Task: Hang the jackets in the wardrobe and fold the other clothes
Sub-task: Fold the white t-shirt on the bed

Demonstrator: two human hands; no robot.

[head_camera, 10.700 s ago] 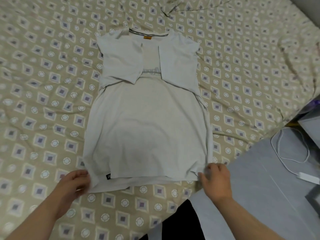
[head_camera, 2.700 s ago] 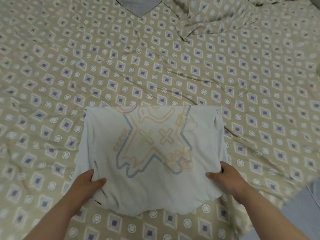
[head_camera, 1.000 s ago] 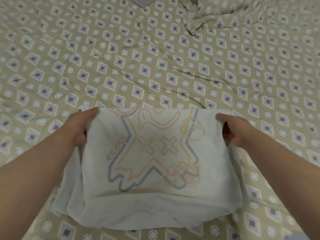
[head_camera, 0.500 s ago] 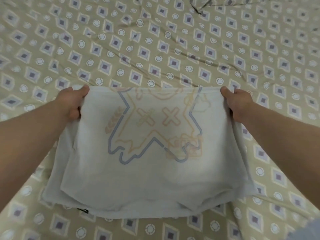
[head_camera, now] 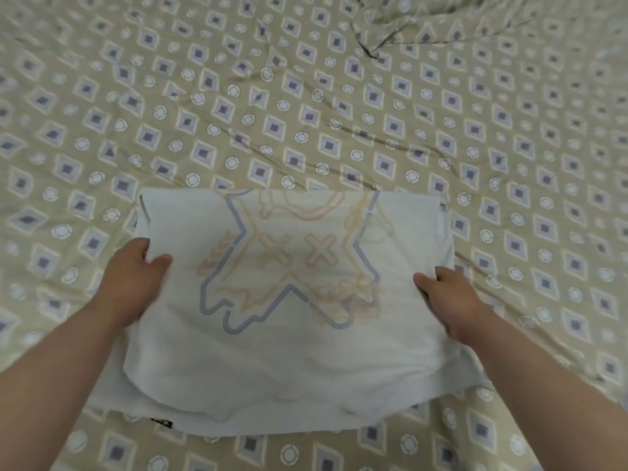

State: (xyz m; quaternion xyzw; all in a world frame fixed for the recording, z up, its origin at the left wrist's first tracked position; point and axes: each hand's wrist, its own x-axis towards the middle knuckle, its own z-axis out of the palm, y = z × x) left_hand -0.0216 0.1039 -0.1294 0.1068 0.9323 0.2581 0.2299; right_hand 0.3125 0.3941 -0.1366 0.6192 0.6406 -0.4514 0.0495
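The folded white T-shirt (head_camera: pixel 292 362) lies on the bed (head_camera: pixel 306 96) between the left hand (head_camera: pixel 132 283) and right hand (head_camera: pixel 448 300), thumbs on its side edges; grip unclear. Faded line print faces up.

T-shirt (head_camera: pixel 289 355) on bedsheet (head_camera: pixel 306 96), left hand (head_camera: pixel 131 283) and right hand (head_camera: pixel 448 297) flanking it

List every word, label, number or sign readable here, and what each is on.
"X X": two crosses in the faint print on the folded T-shirt; nothing else in the print reads as letters.
Unreadable: white marks on the black tag at the T-shirt's lower left hem, too small and blurred.
None on the bedsheet: diamonds and circles only.
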